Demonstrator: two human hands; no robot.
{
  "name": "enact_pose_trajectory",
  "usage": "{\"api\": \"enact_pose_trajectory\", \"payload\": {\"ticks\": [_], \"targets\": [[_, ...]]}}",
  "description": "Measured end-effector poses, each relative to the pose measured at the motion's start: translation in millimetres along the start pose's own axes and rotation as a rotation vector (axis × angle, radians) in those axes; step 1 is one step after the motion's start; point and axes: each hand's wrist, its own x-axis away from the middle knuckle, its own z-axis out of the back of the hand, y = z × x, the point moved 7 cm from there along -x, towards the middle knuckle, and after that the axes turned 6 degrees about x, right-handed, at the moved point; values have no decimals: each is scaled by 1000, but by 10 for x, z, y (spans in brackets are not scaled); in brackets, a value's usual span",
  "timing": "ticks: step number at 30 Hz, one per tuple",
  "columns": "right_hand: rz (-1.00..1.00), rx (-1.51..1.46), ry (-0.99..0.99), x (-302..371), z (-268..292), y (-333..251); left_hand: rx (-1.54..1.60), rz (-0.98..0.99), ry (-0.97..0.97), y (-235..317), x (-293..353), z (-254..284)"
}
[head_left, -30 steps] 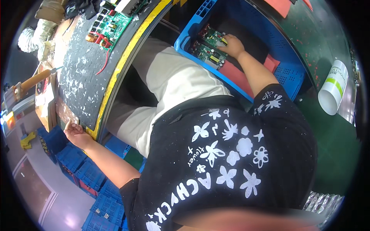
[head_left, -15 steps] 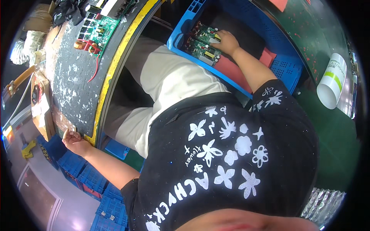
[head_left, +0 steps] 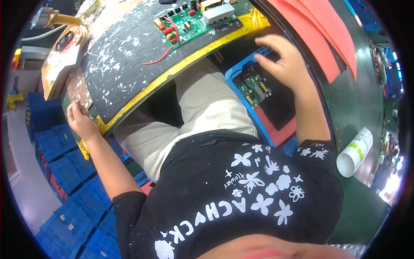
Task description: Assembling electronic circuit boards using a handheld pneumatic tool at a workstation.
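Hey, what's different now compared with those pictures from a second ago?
The bare right hand has come off the green circuit boards in the blue plastic crate and lifted, fingers spread, toward the worktop's yellow-taped edge; it looks empty. The head view has swung too. The bare left hand stays by the worktop's corner; the boards remain in the crate.

Fisheye view; edges bent, rim black. Surface: brightly lit. Under surface: deep shadow. Left of surface: glare on white paper.
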Motion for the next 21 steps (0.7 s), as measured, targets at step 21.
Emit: {"api": "enact_pose_trajectory", "payload": {"ticks": [21], "targets": [[224, 575, -290, -1562, -483, -2, 185, -576, -124, 1697, 791, 1261]]}}
